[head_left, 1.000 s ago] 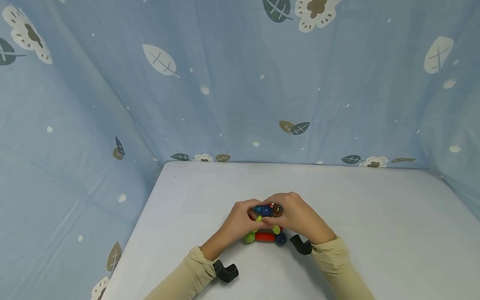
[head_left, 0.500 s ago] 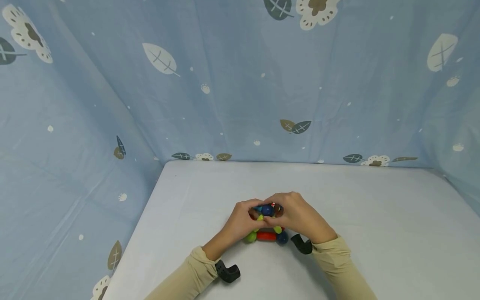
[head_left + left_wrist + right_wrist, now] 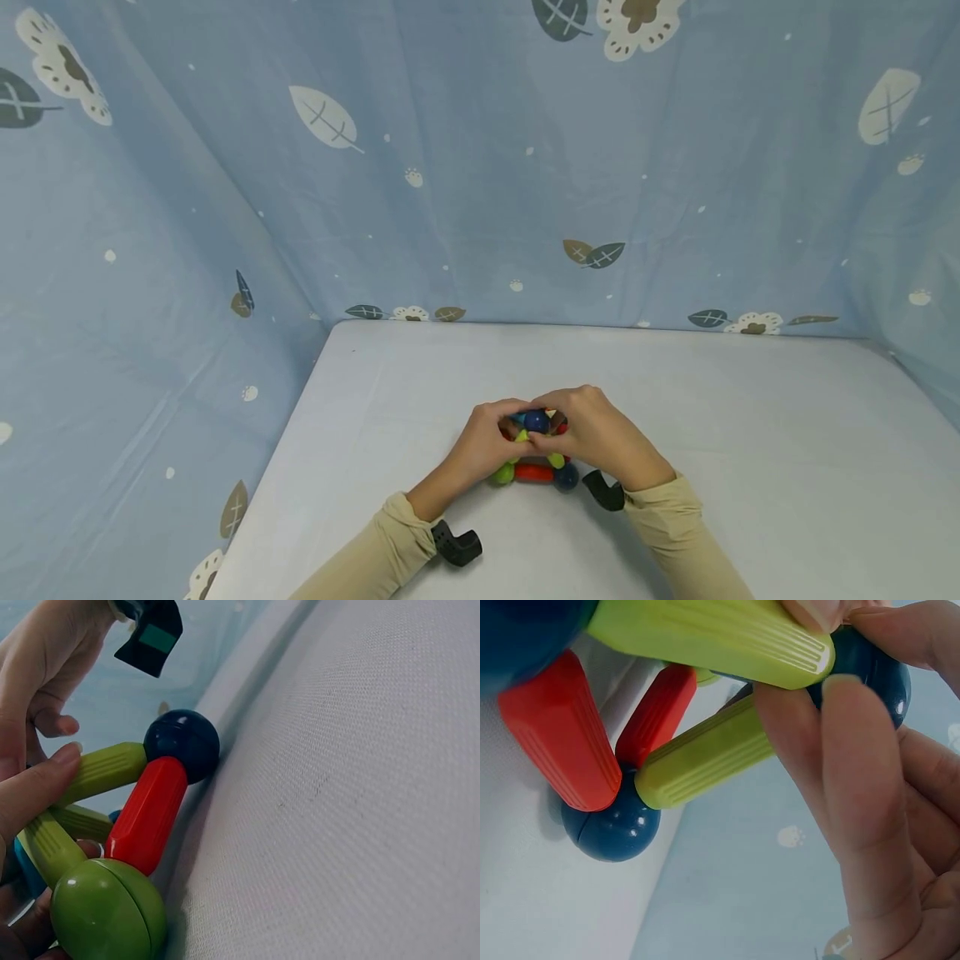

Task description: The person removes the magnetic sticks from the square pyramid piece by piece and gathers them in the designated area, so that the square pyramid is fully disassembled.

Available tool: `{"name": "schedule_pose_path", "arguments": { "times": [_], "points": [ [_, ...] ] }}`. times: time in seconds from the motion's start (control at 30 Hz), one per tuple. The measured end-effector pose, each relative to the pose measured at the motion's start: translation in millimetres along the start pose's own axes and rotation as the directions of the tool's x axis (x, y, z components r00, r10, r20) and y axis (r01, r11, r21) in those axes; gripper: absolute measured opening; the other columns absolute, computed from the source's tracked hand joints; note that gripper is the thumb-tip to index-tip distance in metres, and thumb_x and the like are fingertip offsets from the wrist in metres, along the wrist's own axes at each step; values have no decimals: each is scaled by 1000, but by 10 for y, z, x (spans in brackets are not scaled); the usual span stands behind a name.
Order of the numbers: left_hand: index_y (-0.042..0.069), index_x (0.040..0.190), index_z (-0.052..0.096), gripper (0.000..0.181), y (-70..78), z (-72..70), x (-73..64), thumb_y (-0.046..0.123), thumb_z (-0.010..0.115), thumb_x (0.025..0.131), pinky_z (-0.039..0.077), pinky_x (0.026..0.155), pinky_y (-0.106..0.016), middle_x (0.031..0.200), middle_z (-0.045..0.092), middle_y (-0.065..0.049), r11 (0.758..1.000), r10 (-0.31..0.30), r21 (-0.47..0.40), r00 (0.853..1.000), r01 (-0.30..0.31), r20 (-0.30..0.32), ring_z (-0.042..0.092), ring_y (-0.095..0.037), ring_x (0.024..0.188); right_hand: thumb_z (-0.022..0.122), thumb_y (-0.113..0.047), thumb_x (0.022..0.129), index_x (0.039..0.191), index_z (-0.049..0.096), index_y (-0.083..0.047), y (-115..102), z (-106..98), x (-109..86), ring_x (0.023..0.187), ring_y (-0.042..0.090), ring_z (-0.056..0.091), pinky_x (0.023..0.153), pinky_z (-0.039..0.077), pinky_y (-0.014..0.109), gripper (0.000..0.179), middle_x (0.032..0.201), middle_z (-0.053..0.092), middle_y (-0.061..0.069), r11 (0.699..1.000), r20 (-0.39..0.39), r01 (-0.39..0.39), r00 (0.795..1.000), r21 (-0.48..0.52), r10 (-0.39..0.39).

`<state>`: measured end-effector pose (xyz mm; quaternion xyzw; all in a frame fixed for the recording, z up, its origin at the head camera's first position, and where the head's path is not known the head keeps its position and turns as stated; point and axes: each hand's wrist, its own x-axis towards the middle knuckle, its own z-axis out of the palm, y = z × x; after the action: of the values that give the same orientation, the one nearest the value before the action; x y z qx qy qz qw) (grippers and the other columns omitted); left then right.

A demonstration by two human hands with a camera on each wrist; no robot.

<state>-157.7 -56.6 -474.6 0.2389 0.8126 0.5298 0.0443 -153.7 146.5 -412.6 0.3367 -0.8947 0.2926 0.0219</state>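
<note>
A stick-and-ball building toy stands on the table, framed like a small pyramid. Its base shows a red rod (image 3: 534, 473) between a green ball (image 3: 502, 475) and a dark blue ball (image 3: 566, 477). Yellow-green rods (image 3: 712, 754) slope up to a blue ball (image 3: 536, 421) at the top. My left hand (image 3: 487, 446) curls round the left of the top, its thumb along a yellow-green rod (image 3: 109, 769) in the left wrist view. From the right, my right hand (image 3: 596, 433) pinches the top ball and rod ends. My fingers hide much of the far side.
A black curved piece (image 3: 457, 546) lies beside the left sleeve, and another black curved piece (image 3: 603, 492) sits by the right wrist. The white table (image 3: 750, 450) meets a blue patterned curtain (image 3: 465, 208) at its back edge.
Both hands keep their hold on the top with hardly any movement. More red shows beside the top ball, between the right fingers. The head view has shifted very slightly.
</note>
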Motion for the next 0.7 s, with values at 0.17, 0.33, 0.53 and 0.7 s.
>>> {"name": "schedule_pose_path", "arguments": {
  "times": [0.17, 0.33, 0.53, 0.7],
  "points": [
    [12, 126, 74, 43, -5, -1, 1, 22, 86, 86, 54, 72, -20, 117, 76, -3, 1000, 3, 7, 1000, -3, 1, 62, -2, 77, 82, -18, 89, 114, 75, -5, 12, -6, -4, 70, 1, 68, 62, 53, 15, 30, 105, 79, 8, 1000, 9, -8, 1000, 27, 8],
    [13, 124, 75, 45, -12, 0, -3, 25, 88, 83, 54, 70, -19, 117, 76, -3, 1000, 5, -2, 1000, -5, 1, 62, -2, 75, 82, -17, 88, 114, 75, -3, 22, -28, -5, 72, 1, 71, 62, 54, 14, 30, 105, 78, 10, 998, -3, -21, 1000, 61, 21],
    [13, 122, 76, 45, -5, 1, 2, 26, 89, 82, 54, 69, -19, 116, 76, -4, 1000, -16, -23, 1000, 16, 3, 63, -2, 74, 81, -18, 89, 114, 74, -4, 42, -46, 1, 75, 3, 73, 64, 56, 15, 29, 105, 78, 9, 991, 2, -59, 998, 122, 59],
    [11, 122, 75, 45, 8, -3, 3, 24, 89, 82, 54, 69, -19, 116, 76, -4, 999, -31, -21, 999, 31, 10, 63, -2, 75, 80, -21, 91, 113, 74, -8, 61, -47, -3, 78, 3, 71, 65, 56, 17, 27, 102, 78, 3, 986, 17, -89, 996, 142, 88]
  ]
}}
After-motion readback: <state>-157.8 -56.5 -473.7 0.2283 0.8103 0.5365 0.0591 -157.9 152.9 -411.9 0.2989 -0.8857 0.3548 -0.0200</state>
